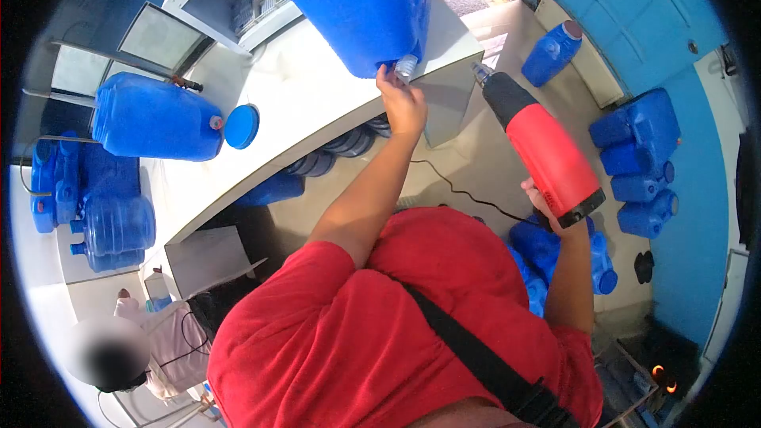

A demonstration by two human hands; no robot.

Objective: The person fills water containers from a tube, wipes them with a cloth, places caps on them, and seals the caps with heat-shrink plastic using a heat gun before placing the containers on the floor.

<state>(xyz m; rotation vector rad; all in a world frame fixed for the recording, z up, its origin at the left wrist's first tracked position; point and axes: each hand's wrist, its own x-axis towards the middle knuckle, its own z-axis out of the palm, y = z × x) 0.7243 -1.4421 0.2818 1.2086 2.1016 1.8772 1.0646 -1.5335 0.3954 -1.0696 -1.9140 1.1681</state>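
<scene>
A large blue water container (353, 8) stands at the front edge of the white counter. A clear, plastic-wrapped spout (406, 69) sticks out low on its near side. My left hand (404, 105) has its fingers closed at that spout, with the fingertips partly hidden against the container. In my right hand (545, 202) is a red and black heat gun (551, 150), gripped by its handle. Its metal nozzle points up and left toward the spout, a short gap away. A black cord trails from the gun across the floor.
On the white counter (273, 75) are another blue container (154, 117) and a round blue lid (241, 127). Blue jugs (634, 131) line the right wall, with more near my right elbow. At lower left is another person (170, 345). Something glows orange (664, 379) at lower right.
</scene>
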